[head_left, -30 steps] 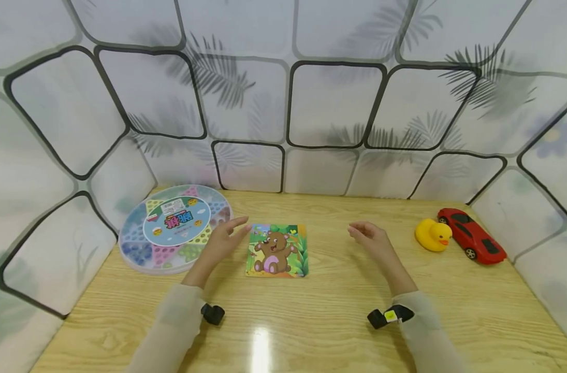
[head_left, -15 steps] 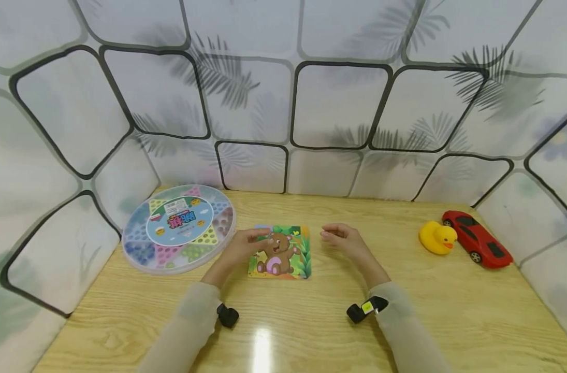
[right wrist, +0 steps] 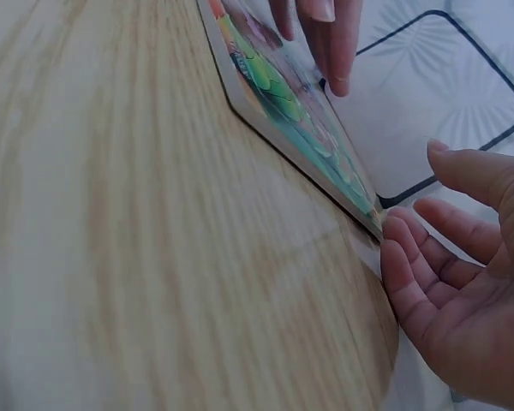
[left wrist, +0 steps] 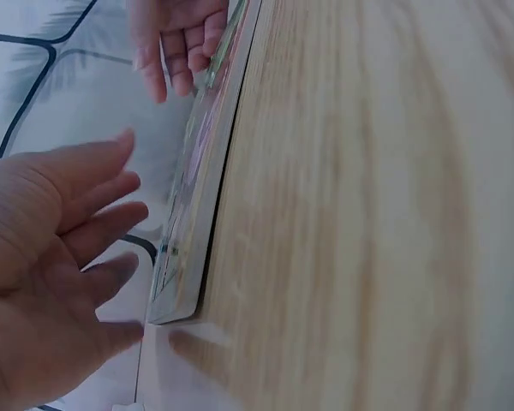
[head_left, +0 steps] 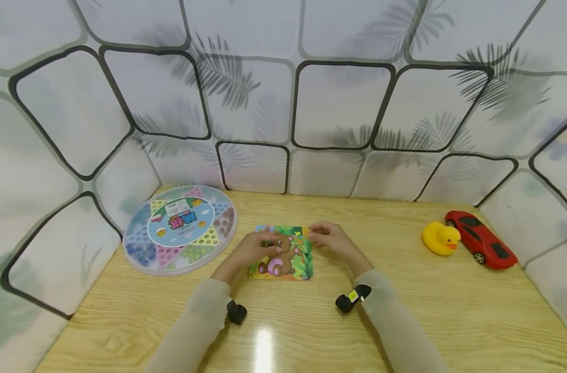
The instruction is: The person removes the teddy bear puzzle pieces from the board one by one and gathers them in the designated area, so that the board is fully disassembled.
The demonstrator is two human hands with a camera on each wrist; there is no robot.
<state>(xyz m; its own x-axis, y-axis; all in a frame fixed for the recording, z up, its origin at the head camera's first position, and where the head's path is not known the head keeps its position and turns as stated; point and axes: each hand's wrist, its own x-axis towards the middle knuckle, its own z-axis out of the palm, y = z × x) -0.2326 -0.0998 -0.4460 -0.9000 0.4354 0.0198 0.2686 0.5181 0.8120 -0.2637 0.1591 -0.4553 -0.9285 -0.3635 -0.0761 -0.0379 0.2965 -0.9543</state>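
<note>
A flat, square bear picture board (head_left: 290, 267) lies on the wooden table, showing a brown bear among green plants. In the right wrist view its thin grey edge and curved seams like a jigsaw puzzle (right wrist: 283, 103) are visible. My left hand (head_left: 252, 249) is over its left part, covering some of the bear, with fingers relaxed and nothing held. By the upper right edge is my right hand (head_left: 332, 239), fingers loosely bent. Its fingertips (right wrist: 398, 227) are at the board's corner; whether they touch cannot be told. The left wrist view shows the left fingers spread beside the board (left wrist: 207, 205).
A round Chinese checkers set (head_left: 180, 228) lies to the left. On the right are a yellow rubber duck (head_left: 440, 239) and a red toy car (head_left: 481, 241) close behind it. A patterned fabric wall (head_left: 334, 109) surrounds the table (head_left: 311, 326) at the back and sides.
Both hands have moved inward: the left hand went right over the board, and the right hand went left to its edge. The board, duck, car and checkers set stay in place.
</note>
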